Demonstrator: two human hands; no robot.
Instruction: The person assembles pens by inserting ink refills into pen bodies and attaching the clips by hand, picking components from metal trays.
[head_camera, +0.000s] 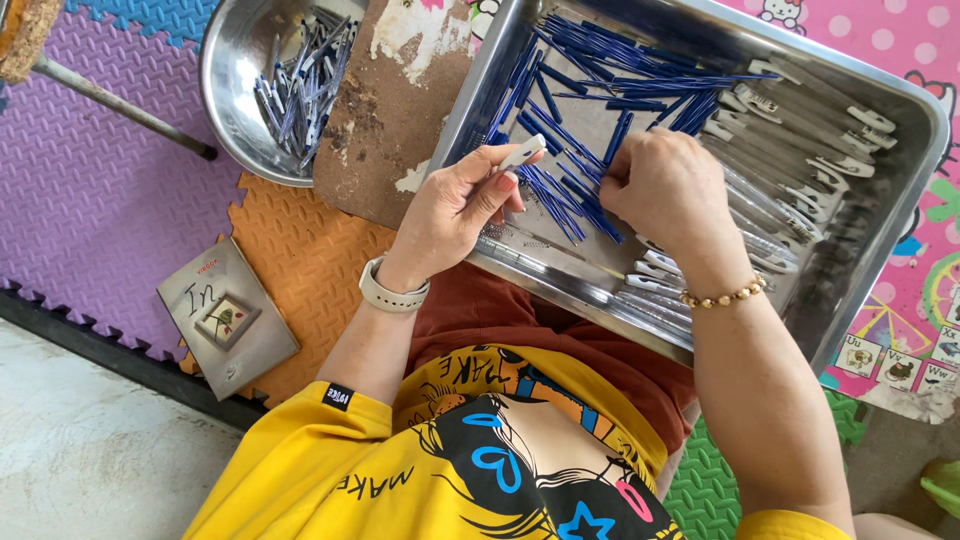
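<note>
Left hand (455, 210) pinches a white-capped clear pen barrel (520, 153) between thumb and fingers, held just over the near-left edge of the steel tray (900, 150). Right hand (665, 185) is down in the tray, fingers curled together on the loose blue refills (565, 190); can't tell how many it grips. More blue refills (620, 60) piled at the tray's far side. Clear barrels with white caps (800, 130) stacked along the right half, right wrist resting across the near ones. Tray sits on the person's lap. Round steel bowl (235, 70) of assembled pens (305, 80) far left, well apart from both hands; a worn brown board (385, 110) lies between bowl and tray. Small grey booklet (228, 318) on the orange foam mat (300, 260), near left.
</note>
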